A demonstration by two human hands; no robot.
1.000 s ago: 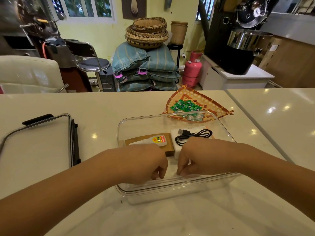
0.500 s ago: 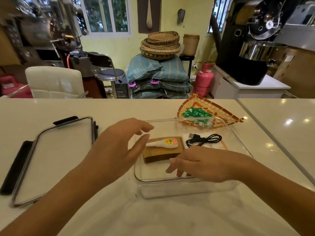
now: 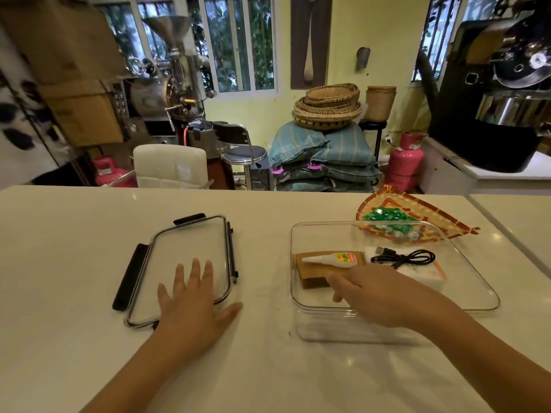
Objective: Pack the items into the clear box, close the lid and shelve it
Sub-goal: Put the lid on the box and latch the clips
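Now I'd hook my spread, flat left hand (image 3: 190, 302) under the near edge of the lid (image 3: 182, 269), lying left of the clear box (image 3: 298, 320), and lift it level. My right hand (image 3: 372, 296), loosely open and holding nothing, steadies the box's near rim.
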